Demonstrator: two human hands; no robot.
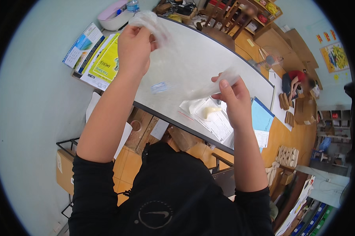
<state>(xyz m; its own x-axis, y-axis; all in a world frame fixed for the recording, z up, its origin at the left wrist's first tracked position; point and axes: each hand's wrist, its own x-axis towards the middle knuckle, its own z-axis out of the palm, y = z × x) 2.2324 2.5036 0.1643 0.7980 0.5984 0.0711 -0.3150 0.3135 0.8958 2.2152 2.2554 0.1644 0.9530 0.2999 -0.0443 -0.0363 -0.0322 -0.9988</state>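
Note:
Both of my hands hold a clear plastic bag [185,67] stretched above a white table [209,51]. My left hand [135,47] pinches one bunched end of the bag up at the far side. My right hand [232,98] grips the other end nearer to me. A small white label shows through the film. Below my right hand, on the table, lies another clear bag [203,112] with a small pale yellow piece [210,112] inside, resting on a printed sheet.
Booklets and yellow-green papers [102,59] lie at the table's left end beside a white and pink device [116,15]. A blue folder [262,118] lies at the right edge. Wooden chairs [228,19] stand beyond. Another person [297,82] sits on the orange floor among wooden pieces.

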